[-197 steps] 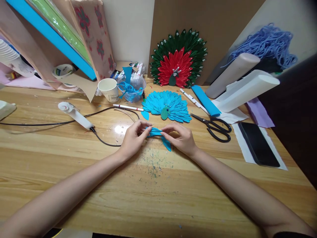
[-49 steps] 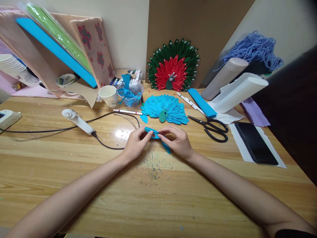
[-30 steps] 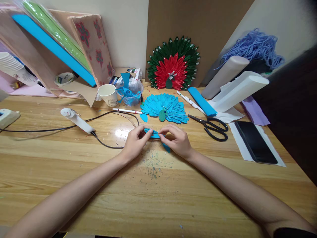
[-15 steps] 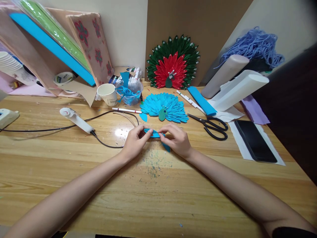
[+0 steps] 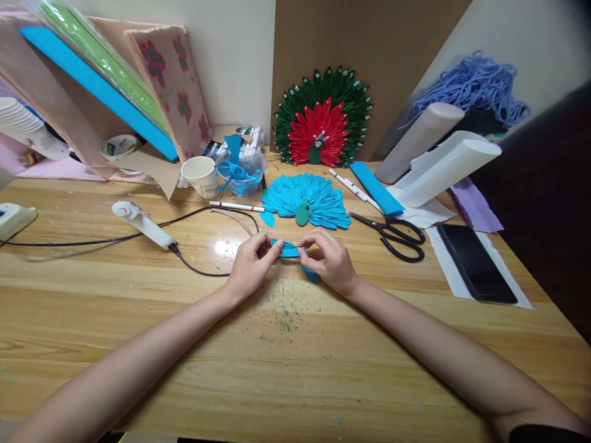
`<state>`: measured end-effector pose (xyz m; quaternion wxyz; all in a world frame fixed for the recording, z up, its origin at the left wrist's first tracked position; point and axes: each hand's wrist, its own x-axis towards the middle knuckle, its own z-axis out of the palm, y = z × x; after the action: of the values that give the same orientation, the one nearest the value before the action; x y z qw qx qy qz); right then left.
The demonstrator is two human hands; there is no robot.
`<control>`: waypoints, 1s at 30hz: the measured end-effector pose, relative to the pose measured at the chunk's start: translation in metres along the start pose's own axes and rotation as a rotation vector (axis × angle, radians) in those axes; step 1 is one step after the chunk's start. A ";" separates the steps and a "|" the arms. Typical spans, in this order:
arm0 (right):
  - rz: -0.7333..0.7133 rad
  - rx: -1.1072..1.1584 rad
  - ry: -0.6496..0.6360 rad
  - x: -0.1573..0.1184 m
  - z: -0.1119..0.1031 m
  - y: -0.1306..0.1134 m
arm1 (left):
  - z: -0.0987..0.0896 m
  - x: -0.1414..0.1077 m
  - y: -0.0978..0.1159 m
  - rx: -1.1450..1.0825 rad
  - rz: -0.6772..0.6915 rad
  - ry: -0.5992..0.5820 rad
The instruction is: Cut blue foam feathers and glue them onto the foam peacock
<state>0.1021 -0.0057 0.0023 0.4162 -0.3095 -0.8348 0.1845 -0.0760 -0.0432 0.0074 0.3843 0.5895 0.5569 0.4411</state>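
Between my two hands is a narrow folded strip of blue crepe paper, held just above the table. My left hand pinches its left end between thumb and fingers. At the other end, my right hand grips it the same way, and a blue flap hangs below those fingers. Just beyond lies a blue paper peacock with layered petals and a green head. Black-handled scissors lie to the right of it. A loose blue petal rests at its lower left.
A white glue gun with a black cord lies left. A paper cup and a tub of blue scraps stand behind. A red and green peacock leans at the back. A phone and paper rolls are right.
Both hands stay almost in place, still holding the blue strip. The strip has tilted slightly, and the flap under my right fingers shows a little less.
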 end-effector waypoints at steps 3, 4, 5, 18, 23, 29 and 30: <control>0.015 0.037 0.014 0.000 -0.002 -0.001 | -0.001 0.000 0.000 -0.022 -0.005 0.039; 0.021 0.052 0.019 0.000 -0.002 -0.001 | -0.001 0.000 0.000 -0.029 -0.007 0.053; 0.031 0.067 0.026 0.000 -0.002 -0.001 | -0.001 0.000 0.000 -0.039 -0.013 0.067; 0.452 0.355 0.182 0.003 -0.001 0.010 | -0.005 0.001 0.001 -0.102 -0.079 0.107; 0.467 0.322 0.078 0.004 -0.001 0.007 | -0.006 0.001 -0.001 -0.081 -0.083 0.087; 0.449 0.306 0.108 0.003 0.000 0.007 | -0.004 0.001 -0.005 -0.090 -0.088 0.115; 0.456 0.304 0.107 0.003 0.001 0.007 | -0.004 0.001 -0.005 -0.088 -0.089 0.116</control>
<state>0.1027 0.0011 -0.0002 0.4489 -0.4328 -0.6833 0.3798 -0.0815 -0.0421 0.0044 0.3963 0.5203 0.5838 0.4810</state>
